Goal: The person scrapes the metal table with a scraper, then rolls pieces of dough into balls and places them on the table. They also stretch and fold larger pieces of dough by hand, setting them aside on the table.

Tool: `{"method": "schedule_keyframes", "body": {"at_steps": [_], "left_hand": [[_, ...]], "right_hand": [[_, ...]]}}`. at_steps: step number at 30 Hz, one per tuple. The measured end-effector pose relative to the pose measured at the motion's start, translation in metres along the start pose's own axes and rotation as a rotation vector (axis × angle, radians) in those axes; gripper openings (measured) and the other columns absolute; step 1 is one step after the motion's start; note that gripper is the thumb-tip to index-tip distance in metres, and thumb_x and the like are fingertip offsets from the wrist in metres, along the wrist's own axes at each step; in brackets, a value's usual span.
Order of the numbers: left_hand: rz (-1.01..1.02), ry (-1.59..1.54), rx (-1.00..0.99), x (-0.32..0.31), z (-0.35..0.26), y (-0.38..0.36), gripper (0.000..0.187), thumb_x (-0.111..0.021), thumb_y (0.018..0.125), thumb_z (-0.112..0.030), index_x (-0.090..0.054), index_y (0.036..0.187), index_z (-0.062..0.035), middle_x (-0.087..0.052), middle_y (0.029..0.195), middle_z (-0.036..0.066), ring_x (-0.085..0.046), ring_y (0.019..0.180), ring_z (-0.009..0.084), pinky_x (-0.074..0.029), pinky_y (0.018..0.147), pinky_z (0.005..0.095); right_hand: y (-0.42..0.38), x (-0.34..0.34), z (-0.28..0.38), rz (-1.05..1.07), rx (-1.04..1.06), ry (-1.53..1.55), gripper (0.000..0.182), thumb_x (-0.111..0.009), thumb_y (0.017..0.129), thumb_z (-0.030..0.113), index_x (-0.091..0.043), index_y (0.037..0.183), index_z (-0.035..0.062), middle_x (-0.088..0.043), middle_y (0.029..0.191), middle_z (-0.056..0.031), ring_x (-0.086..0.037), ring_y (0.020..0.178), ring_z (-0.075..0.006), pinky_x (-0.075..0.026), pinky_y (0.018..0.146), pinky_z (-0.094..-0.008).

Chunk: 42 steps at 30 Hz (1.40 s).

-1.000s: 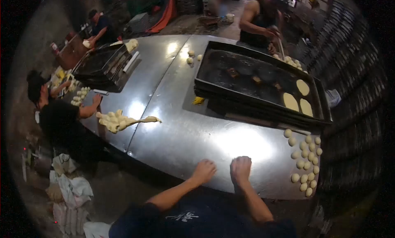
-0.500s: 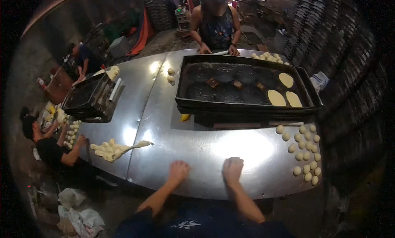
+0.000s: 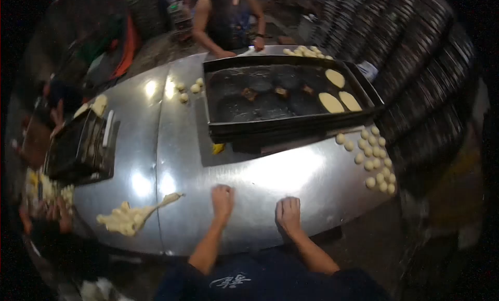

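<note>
My left hand rests on the metal table near its front edge, fingers curled in and pressed together. To its right, my right hand lies on the same surface, also closed, knuckles forward. What is under or inside either hand, if anything, is hidden. A loose lump of pale dough with a stretched tail lies left of my left hand. Several round dough balls stand in loose rows to the right of my right hand.
A stack of dark baking trays stands ahead, three flat dough rounds in the top one. Another tray stack and a white rod are at left. Across the table, a co-worker stands near more dough balls.
The view has turned, so the table and trays appear shifted left and tilted. More dough balls show beside the tray's left end. Both my hands stay closed on the table.
</note>
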<state>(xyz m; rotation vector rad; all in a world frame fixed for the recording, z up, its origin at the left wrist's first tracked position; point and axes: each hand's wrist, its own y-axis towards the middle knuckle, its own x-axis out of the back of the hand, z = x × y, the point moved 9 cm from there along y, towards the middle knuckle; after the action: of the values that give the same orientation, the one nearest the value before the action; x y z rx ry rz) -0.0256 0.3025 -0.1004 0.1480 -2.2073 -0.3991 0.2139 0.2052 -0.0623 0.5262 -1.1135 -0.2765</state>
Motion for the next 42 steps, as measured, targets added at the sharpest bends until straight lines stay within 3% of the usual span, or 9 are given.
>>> {"method": "schedule_keyframes", "body": {"at_steps": [4,7,11,13,20,29,33,35,42], "left_hand": [[0.084,-0.033,-0.477,0.015,-0.02,-0.053,0.015,-0.066,0.088,-0.018,-0.064,0.084,-0.0041,-0.062,0.087,0.015,-0.056,0.086,0.0349,-0.042,0.081,0.0481],[0.1,0.186,-0.063,0.033,0.031,-0.013,0.018,-0.062,0.092,-0.019,-0.062,0.09,-0.0013,-0.06,0.087,0.017,-0.054,0.089,0.0362,-0.041,0.081,0.0485],[-0.045,-0.009,0.092,0.009,0.007,0.005,0.028,-0.059,0.095,-0.022,-0.059,0.082,0.0025,-0.058,0.093,0.02,-0.05,0.093,0.0372,-0.039,0.083,0.0457],[-0.008,-0.044,0.062,0.002,-0.01,-0.025,0.026,-0.061,0.095,-0.019,-0.058,0.108,0.0037,-0.058,0.109,0.02,-0.051,0.106,0.0348,-0.04,0.095,0.0436],[-0.411,-0.37,0.479,-0.015,-0.034,-0.031,0.043,-0.062,0.095,-0.017,-0.049,0.132,0.0002,-0.06,0.119,0.015,-0.059,0.105,0.0272,-0.05,0.091,0.0381],[0.228,-0.807,-0.612,-0.241,-0.467,0.004,0.036,-0.076,0.079,-0.002,-0.061,0.112,0.0002,-0.063,0.104,0.011,-0.063,0.089,0.0236,-0.053,0.079,0.0327],[0.725,-0.023,-0.573,-0.334,-0.449,-0.03,0.064,-0.075,0.079,-0.036,-0.052,0.125,0.0021,-0.052,0.124,0.027,-0.053,0.108,0.0408,-0.039,0.099,0.0556],[0.568,-0.136,-0.468,-0.289,-0.412,-0.049,0.08,-0.069,0.084,-0.044,-0.04,0.143,0.0004,-0.034,0.148,0.031,-0.028,0.139,0.045,-0.023,0.117,0.054],[0.355,0.274,-0.087,-0.072,-0.154,-0.103,0.062,-0.052,0.096,-0.045,-0.04,0.149,-0.0158,-0.033,0.156,0.017,-0.027,0.145,0.0377,-0.019,0.119,0.0538]], "right_hand": [[-0.024,0.029,-0.062,-0.078,-0.166,-0.115,0.01,-0.065,0.079,0.005,-0.057,0.081,-0.0004,-0.055,0.084,-0.0158,-0.053,0.082,-0.0317,-0.045,0.076,-0.0452],[-0.006,0.011,-0.113,-0.157,-0.458,-0.114,0.016,-0.068,0.076,0.013,-0.057,0.067,0.0057,-0.058,0.076,-0.0151,-0.054,0.082,-0.0329,-0.042,0.078,-0.0472],[-0.006,0.021,-0.064,-0.146,-0.412,0.128,0.025,-0.072,0.079,0.015,-0.057,0.094,0.0016,-0.056,0.098,-0.0172,-0.052,0.095,-0.0356,-0.041,0.088,-0.0451],[-0.033,0.039,-0.061,-0.081,-0.371,0.163,0.036,-0.072,0.08,0.012,-0.054,0.109,0.0002,-0.052,0.107,-0.0199,-0.052,0.102,-0.0359,-0.043,0.094,-0.0452],[-0.181,0.097,-0.233,-0.308,-1.181,0.691,0.043,-0.078,0.081,0.018,-0.059,0.115,-0.0019,-0.067,0.104,-0.016,-0.068,0.091,-0.0219,-0.056,0.074,-0.034],[-0.116,0.349,-0.271,-0.802,-0.59,-0.012,0.034,-0.075,0.081,0.011,-0.058,0.109,0.0006,-0.058,0.109,-0.0157,-0.058,0.1,-0.0303,-0.049,0.087,-0.041],[-0.149,0.245,-0.354,-0.204,-0.668,-0.202,0.057,-0.075,0.083,0.027,-0.054,0.127,-0.0022,-0.053,0.13,-0.0236,-0.046,0.124,-0.0407,-0.035,0.107,-0.0508],[-0.173,0.225,-0.335,-0.265,-0.629,-0.216,0.06,-0.072,0.086,0.026,-0.051,0.133,-0.0033,-0.048,0.139,-0.0239,-0.042,0.13,-0.0422,-0.033,0.109,-0.0534],[-0.135,0.108,-0.159,0.205,-0.2,-0.015,0.046,-0.059,0.093,0.019,-0.053,0.134,-0.0022,-0.039,0.149,-0.0267,-0.031,0.142,-0.0434,-0.024,0.116,-0.0562]]}}
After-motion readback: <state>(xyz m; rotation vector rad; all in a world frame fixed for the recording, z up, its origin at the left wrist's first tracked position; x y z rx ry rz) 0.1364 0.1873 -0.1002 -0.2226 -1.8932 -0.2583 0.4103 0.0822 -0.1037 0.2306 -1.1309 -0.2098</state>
